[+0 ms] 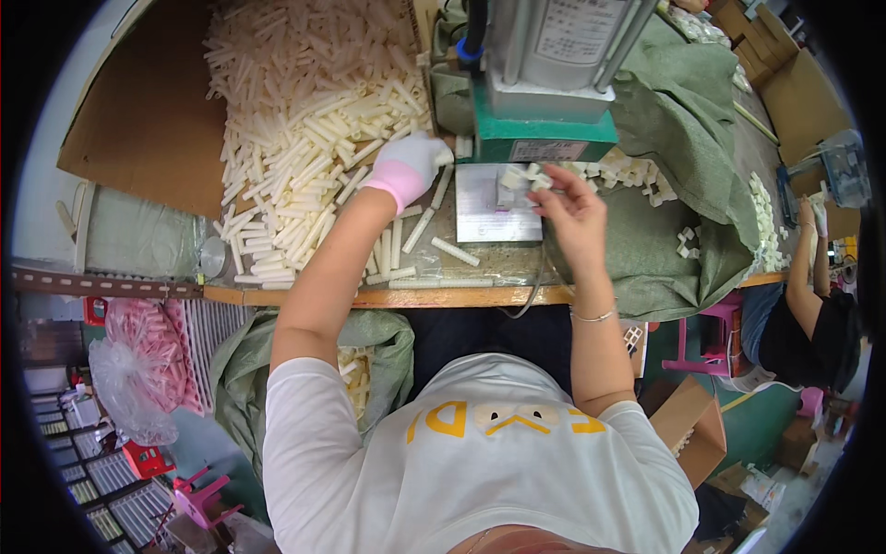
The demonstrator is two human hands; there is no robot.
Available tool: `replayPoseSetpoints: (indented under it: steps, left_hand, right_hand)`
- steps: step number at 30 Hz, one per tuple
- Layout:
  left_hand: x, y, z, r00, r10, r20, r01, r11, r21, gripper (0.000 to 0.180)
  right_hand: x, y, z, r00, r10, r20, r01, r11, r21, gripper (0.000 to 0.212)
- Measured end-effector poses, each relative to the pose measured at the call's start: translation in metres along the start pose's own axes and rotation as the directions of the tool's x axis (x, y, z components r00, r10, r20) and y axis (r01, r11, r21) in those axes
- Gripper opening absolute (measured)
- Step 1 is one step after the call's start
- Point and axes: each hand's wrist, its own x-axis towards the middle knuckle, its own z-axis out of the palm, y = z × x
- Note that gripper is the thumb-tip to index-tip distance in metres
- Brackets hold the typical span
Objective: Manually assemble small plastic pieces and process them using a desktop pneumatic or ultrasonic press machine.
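Observation:
My left hand [406, 168], in a white glove with a pink cuff, is closed at the right edge of a heap of cream plastic tubes [309, 152]. Whatever its curled fingers hold is hidden; one loose tube [442, 187] lies just beside them. Bare thumb and fingers of my right hand [579, 214] pinch a small white plastic piece [537, 177] above the right side of a shiny metal plate [480, 217]. Behind that plate stands a press with a green block [544, 129] and a grey metal body.
Small white pieces [632, 174] lie on green sacking [664, 249] to the right. A large cardboard sheet [148, 120] borders the tubes at left. Along the front runs the wooden table edge [415, 296], with a cable over it. Another person [803, 295] works at far right.

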Motion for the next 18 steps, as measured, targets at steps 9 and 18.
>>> replayPoseSetpoints:
  steps: [9,18]
  left_hand:
    - [-0.027,-0.033,0.019,0.802,0.597,0.022,-0.585,0.776,0.236,0.021]
    - [-0.041,0.063,-0.007,0.962,-0.236,-0.135,-0.059,0.307,-0.95,0.018]
  right_hand:
    - [0.001,0.011,0.017,0.949,-0.298,0.101,0.31,0.826,-0.472,0.024]
    - [0.001,0.01,0.013,0.905,-0.394,0.161,0.41,0.702,-0.583,0.026]
